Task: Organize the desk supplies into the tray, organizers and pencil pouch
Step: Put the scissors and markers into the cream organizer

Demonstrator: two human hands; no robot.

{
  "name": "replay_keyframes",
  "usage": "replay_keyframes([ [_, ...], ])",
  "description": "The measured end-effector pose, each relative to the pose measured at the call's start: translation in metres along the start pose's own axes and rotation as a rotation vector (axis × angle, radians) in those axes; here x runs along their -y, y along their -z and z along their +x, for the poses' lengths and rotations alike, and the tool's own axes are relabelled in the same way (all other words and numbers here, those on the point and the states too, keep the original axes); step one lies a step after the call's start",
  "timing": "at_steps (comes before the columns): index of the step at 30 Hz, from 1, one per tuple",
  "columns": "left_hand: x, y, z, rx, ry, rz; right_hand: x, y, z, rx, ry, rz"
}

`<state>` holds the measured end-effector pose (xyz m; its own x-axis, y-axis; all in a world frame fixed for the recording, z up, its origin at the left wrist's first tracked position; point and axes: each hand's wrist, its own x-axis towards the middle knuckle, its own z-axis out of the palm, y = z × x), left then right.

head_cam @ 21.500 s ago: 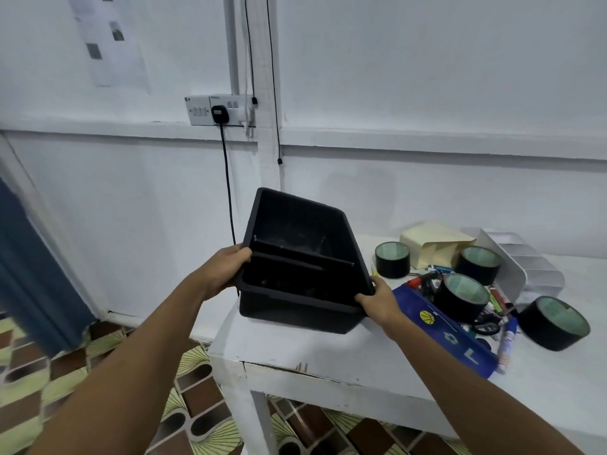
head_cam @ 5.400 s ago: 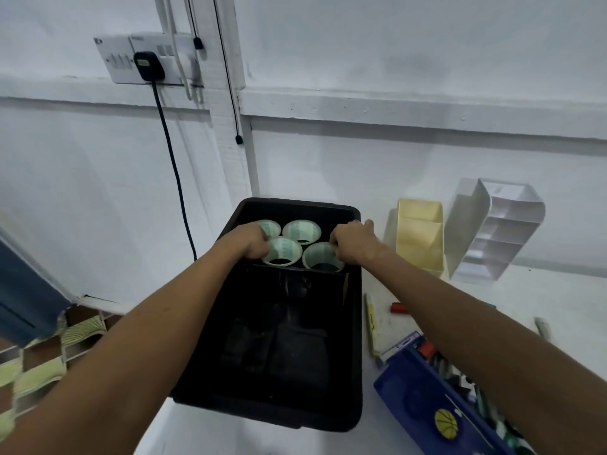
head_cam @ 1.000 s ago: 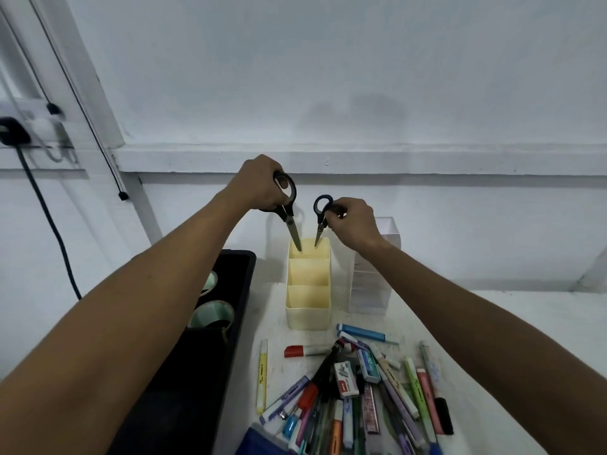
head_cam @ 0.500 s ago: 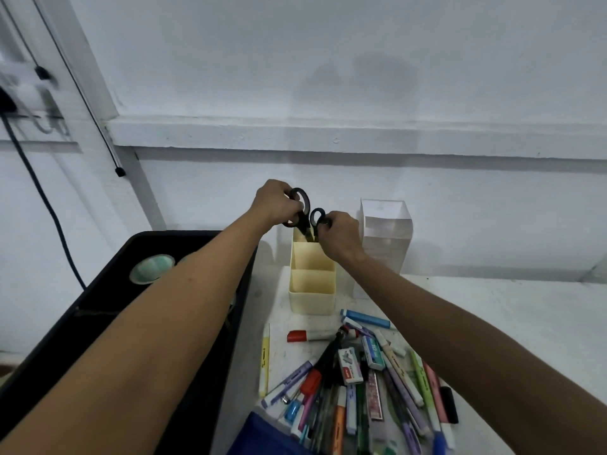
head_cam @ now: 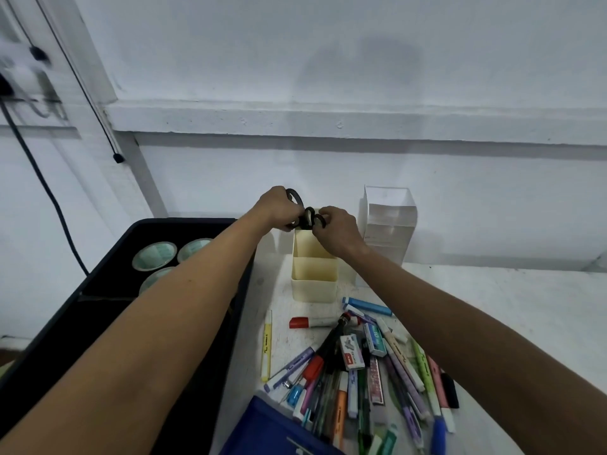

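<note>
A cream stepped organizer (head_cam: pixel 313 284) stands on the white table. Over its rear compartment my left hand (head_cam: pixel 277 208) grips the black handles of one pair of scissors (head_cam: pixel 295 197), and my right hand (head_cam: pixel 336 229) grips the handles of a second pair (head_cam: pixel 312 218). The blades of both point down inside the compartment and are hidden. A heap of pens, markers and staple boxes (head_cam: pixel 361 366) lies in front of the organizer. The blue pencil pouch (head_cam: pixel 279 431) sits at the near edge.
The black tray (head_cam: pixel 108 244) on the left holds tape rolls (head_cam: pixel 154 256) at its far end. A white organizer (head_cam: pixel 389 224) stands to the right of the cream one. A yellow highlighter (head_cam: pixel 267 344) and a red-capped marker (head_cam: pixel 315 321) lie apart. A black cable (head_cam: pixel 39 178) hangs on the wall.
Both hands have come down with the scissors from above the cream organizer; the blades have gone into its rear compartment and the handles now sit at its rim.
</note>
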<state>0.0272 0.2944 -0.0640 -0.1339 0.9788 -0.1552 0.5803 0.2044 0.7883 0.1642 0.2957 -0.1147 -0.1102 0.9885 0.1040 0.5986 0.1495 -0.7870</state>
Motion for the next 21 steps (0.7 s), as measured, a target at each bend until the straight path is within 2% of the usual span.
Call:
replay_keyframes([
  [3, 0.004, 0.001, -0.004, 0.049, 0.047, -0.114, -0.002, -0.001, 0.001, 0.034, -0.022, -0.028],
  [6, 0.006, 0.002, -0.01, 0.044, 0.084, -0.041, -0.003, -0.001, 0.002, 0.066, -0.04, -0.053],
  [9, 0.005, 0.005, -0.017, -0.052, 0.055, 0.092, -0.002, 0.0, -0.004, 0.051, 0.0, -0.077],
  [14, 0.001, 0.007, -0.038, -0.314, -0.036, 0.362, 0.003, 0.006, -0.027, -0.004, 0.147, -0.103],
  [16, 0.004, 0.005, -0.051, -0.353, -0.076, 0.44, 0.002, 0.012, -0.039, 0.012, 0.192, -0.103],
  [18, 0.009, 0.002, -0.065, -0.297, -0.106, 0.503, -0.001, 0.02, -0.051, 0.078, 0.222, -0.116],
  [21, 0.02, -0.008, -0.09, -0.131, -0.102, 0.563, -0.012, 0.032, -0.074, 0.238, 0.272, -0.229],
])
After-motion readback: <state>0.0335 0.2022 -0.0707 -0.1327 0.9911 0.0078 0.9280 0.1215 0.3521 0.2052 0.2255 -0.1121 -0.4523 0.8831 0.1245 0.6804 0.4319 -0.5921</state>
